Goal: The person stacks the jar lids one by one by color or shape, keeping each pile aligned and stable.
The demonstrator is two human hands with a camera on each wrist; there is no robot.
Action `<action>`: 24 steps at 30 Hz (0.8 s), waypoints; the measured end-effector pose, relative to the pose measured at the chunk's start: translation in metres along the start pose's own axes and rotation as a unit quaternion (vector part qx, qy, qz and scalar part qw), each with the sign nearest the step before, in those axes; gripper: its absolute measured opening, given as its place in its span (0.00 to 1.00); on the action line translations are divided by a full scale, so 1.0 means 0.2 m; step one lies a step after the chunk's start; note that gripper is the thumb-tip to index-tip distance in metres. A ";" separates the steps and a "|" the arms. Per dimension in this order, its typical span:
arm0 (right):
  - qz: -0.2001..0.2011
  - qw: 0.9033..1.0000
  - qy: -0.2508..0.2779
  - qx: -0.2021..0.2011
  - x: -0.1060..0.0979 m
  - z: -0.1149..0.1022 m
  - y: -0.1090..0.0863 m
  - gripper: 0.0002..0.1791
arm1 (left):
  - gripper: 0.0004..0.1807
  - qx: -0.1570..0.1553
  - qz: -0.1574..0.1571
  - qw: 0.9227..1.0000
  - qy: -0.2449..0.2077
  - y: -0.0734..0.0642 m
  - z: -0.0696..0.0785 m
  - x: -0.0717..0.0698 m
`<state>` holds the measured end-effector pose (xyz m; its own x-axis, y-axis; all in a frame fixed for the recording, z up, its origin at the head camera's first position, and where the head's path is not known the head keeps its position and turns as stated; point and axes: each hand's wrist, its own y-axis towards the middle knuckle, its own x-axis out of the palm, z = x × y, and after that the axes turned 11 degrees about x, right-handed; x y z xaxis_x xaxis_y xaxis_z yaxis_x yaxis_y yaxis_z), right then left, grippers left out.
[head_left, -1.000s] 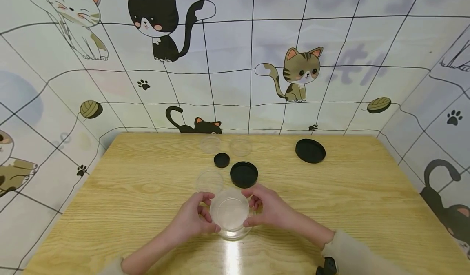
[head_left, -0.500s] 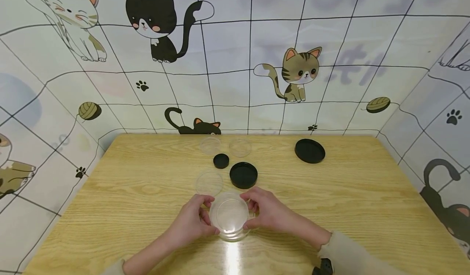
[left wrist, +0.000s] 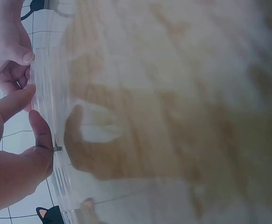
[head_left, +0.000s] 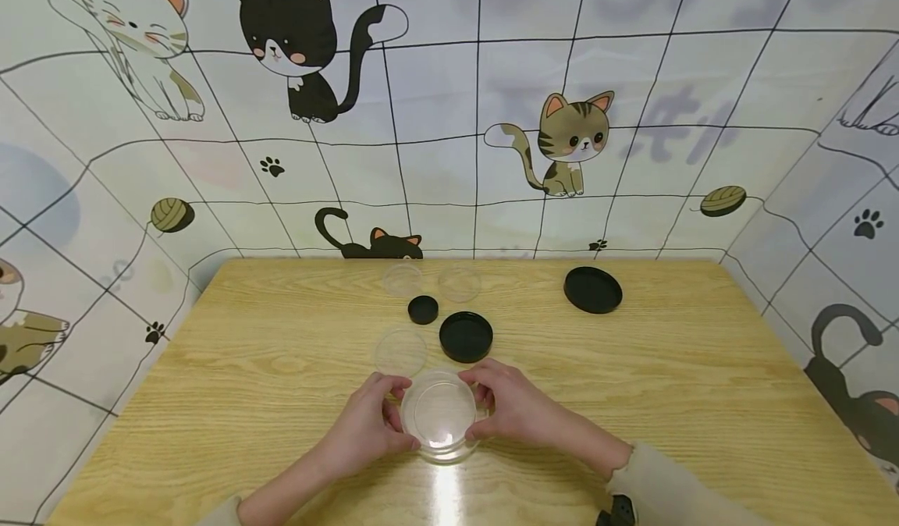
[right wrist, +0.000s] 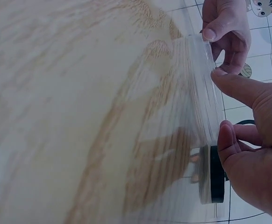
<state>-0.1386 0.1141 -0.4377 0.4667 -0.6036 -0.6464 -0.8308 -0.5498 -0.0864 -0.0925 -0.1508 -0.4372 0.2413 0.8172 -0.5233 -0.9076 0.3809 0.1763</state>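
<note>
Wooden tabletop (head_left: 232,385); held clear dish (head_left: 438,409) edge-on only in wrist views.

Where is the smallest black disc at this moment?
In the head view, the smallest black disc lies on the wooden table slightly left of its middle, beyond and left of a larger black dish, in front of two clear discs.

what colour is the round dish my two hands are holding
The dish is clear and colourless; the head view shows it best.
</note>
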 end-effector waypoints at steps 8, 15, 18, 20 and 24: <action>0.000 1.000 -0.008 -0.002 0.01 0.00 0.00 0.40 | 0.40 -0.002 -0.004 1.000 0.002 0.00 0.00 -0.01; -0.003 1.000 0.000 -0.004 0.02 -0.01 0.00 0.40 | 0.42 -0.018 -0.011 1.000 0.004 -0.02 -0.01 -0.02; 0.003 1.000 0.015 -0.007 0.01 -0.01 0.00 0.40 | 0.42 -0.022 -0.009 1.000 0.001 -0.02 -0.01 -0.04; 0.009 1.000 0.023 -0.011 -0.01 -0.02 0.00 0.40 | 0.43 -0.023 -0.004 1.000 -0.002 -0.01 -0.01 -0.06; 0.026 0.999 0.024 -0.016 -0.05 -0.03 0.01 0.39 | 0.43 -0.019 0.009 1.000 -0.020 0.01 0.00 -0.13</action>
<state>-0.1436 0.1157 -0.4272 0.4381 -0.6587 -0.6117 -0.8445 -0.5348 -0.0288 -0.1004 -0.1710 -0.4239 0.2383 0.8407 -0.4862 -0.9238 0.3506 0.1535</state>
